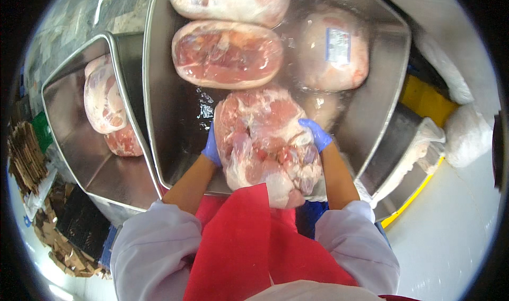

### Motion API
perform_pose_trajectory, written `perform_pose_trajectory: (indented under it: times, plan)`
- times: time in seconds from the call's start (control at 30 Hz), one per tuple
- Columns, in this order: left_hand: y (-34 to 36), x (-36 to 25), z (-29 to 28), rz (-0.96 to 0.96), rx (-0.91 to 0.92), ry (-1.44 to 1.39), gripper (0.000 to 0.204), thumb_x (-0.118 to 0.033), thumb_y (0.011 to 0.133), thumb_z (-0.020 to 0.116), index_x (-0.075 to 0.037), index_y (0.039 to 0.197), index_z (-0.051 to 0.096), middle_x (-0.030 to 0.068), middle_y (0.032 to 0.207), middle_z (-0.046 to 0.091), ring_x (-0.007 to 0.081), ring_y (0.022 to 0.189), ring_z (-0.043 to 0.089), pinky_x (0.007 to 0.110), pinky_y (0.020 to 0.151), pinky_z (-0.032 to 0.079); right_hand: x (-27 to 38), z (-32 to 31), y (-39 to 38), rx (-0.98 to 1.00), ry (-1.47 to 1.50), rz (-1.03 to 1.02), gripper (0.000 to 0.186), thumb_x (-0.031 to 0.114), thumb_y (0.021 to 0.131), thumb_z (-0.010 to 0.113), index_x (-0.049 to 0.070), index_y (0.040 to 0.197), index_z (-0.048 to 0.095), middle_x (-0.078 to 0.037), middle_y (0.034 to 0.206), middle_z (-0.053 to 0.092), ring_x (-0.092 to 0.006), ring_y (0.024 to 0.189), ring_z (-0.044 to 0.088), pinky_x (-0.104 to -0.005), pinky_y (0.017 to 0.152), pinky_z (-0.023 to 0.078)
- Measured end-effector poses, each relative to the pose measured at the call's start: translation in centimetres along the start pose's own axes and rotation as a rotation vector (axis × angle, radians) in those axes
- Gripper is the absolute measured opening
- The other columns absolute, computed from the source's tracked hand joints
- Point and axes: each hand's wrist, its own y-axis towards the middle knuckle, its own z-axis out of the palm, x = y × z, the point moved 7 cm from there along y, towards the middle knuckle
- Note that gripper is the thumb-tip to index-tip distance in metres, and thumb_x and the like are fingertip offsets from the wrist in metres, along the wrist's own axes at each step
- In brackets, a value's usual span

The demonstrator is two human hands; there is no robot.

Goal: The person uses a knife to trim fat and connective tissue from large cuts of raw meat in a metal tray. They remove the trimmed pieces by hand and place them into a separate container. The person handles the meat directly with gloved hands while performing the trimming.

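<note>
Between my two gloved hands is a large piece of raw meat (268, 136), pink with white fat, held over the near side of a deep metal tub (159, 166). My left hand (212, 146), in a blue glove, grips its left side; most of those fingers are hidden by the meat. On the opposite side my right hand (317, 134) clasps the edge, thumb resting on top. Farther back in the tub lie a cut of meat with a red face (228, 54), a pale fatty piece (233, 1) and a wrapped piece with a label (334, 52).
A second metal tub (95, 166) on the left contains pale meat (105, 94) and a redder piece (124, 142). Right of the main tub stands a yellow-edged container (413, 195) with clear plastic. Flattened cardboard (66, 248) is piled at lower left.
</note>
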Motion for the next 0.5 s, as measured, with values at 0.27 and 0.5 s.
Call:
perform_pose_trajectory:
  times: [0.27, 0.5]
  plan:
    - [7.3, -5.3, -0.7, -0.276, 0.06, -0.724, 0.066, -0.054, 0.1, 0.038, -0.006, 0.146, 0.037, 0.0136, 0.145, 0.043, 0.028, 0.132, 0.044, 0.044, 0.113, 0.033, 14.5, 9.2, -8.5, -0.066, 0.026, -0.287, 0.053, 0.034, 0.093, 0.06, 0.0, 0.132, 0.054, -0.014, 0.122, 0.064, -0.0243, 0.11, 0.064, -0.0369, 0.1, 0.049]
    - [16.4, -2.8, 6.5, -0.503, 0.16, -1.025, 0.088, -0.075, 0.093, 0.02, -0.009, 0.151, 0.031, 0.0145, 0.149, 0.042, 0.0338, 0.138, 0.038, 0.049, 0.116, 0.029, 30.2, 4.1, -11.3, -0.984, -0.808, -1.02, 0.1, 0.065, 0.074, 0.071, -0.01, 0.136, 0.046, -0.028, 0.135, 0.053, -0.0334, 0.125, 0.054, -0.0401, 0.104, 0.045]
